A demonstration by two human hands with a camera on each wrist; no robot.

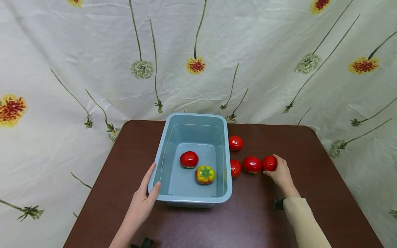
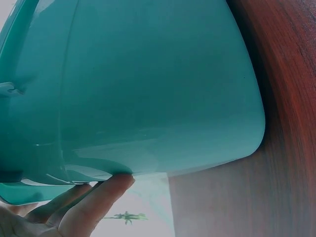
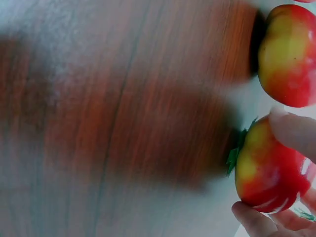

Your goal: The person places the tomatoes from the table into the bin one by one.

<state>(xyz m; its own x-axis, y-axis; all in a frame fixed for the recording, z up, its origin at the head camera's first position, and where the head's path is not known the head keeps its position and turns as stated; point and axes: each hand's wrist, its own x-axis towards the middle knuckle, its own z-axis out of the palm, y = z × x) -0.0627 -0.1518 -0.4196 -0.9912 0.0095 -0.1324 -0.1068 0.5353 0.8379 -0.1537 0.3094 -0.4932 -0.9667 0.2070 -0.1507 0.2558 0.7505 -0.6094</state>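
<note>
My left hand (image 1: 143,199) holds the near left corner of a blue plastic bin (image 1: 192,199). Its thumb lies over the rim, and in the left wrist view its fingers (image 2: 98,205) rest against the outer wall. With thumb and fingers on opposite sides, my right hand (image 1: 281,174) grips a shiny red toy tomato (image 1: 269,163). The right wrist view shows this tomato's yellow patch and green leaf facing the table. Close to its left is another red tomato (image 1: 252,164). Inside the bin lie a red tomato (image 1: 189,159) and a yellow-red one (image 1: 204,175) with its green leaf up.
Two more red tomatoes, one farther back (image 1: 235,143) and one nearer (image 1: 235,168), sit along the bin's right side, partly hidden by its wall. The dark brown table (image 1: 248,220) ends at the back against a white flowered cloth (image 1: 266,62).
</note>
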